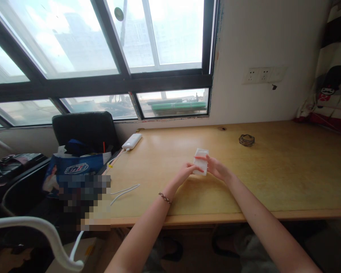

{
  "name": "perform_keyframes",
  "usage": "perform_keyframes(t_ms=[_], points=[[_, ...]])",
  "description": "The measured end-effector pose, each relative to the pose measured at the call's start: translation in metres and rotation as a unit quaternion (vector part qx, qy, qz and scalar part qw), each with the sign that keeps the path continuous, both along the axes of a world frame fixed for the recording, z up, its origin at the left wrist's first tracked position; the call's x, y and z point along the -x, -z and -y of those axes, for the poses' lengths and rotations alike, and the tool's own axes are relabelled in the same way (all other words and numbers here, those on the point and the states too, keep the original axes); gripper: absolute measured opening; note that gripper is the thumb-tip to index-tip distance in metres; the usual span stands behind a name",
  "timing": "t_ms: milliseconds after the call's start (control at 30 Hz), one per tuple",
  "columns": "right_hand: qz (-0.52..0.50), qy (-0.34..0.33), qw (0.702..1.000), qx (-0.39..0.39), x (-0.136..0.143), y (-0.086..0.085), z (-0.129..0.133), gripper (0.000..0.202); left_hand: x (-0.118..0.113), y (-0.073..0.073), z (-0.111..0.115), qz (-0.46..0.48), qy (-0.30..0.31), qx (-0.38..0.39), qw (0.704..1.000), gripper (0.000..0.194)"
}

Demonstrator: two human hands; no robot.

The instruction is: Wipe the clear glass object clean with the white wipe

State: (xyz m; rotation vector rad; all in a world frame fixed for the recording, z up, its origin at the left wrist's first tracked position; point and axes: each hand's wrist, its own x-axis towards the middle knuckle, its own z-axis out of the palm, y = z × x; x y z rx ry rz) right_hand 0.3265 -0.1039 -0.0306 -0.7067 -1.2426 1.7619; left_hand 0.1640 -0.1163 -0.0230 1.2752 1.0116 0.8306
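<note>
Above the wooden desk, a small white rectangular packet, perhaps a tissue pack, is held between both hands. My left hand grips its lower left side, thumb across the front. From the other side, my right hand closes on its right edge, with a finger laid over the upper front. The fingers behind the packet are hidden. A braided bracelet circles my left wrist.
A white power bank with a white cable lies at the desk's left edge. Toward the back right sits a coiled dark cord. A black chair holding a blue bag stands left. Wall sockets are above the desk.
</note>
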Motion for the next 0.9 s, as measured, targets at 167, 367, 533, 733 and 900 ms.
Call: perform_keyframes(t_ms=[167,367,533,733,900], points=[[-0.003,0.039,0.999,-0.004,0.001,-0.001,-0.001,0.048,0.001,0.001,0.001,-0.029,0.020,-0.024,0.999,0.015],[-0.012,0.084,0.996,-0.002,-0.001,-0.002,-0.004,0.047,0.002,0.001,0.001,-0.036,0.023,-0.026,0.999,0.015],[-0.012,0.124,0.992,0.000,-0.002,0.001,-0.010,0.049,0.003,0.003,-0.001,-0.018,0.031,-0.008,0.999,0.015],[-0.052,0.228,0.971,-0.038,-0.004,0.008,-0.017,0.038,0.002,0.011,-0.009,0.049,-0.011,-0.013,0.999,0.019],[-0.013,0.328,0.944,-0.039,-0.010,0.017,-0.024,0.034,0.005,0.016,-0.018,0.074,-0.107,-0.028,0.991,0.020]])
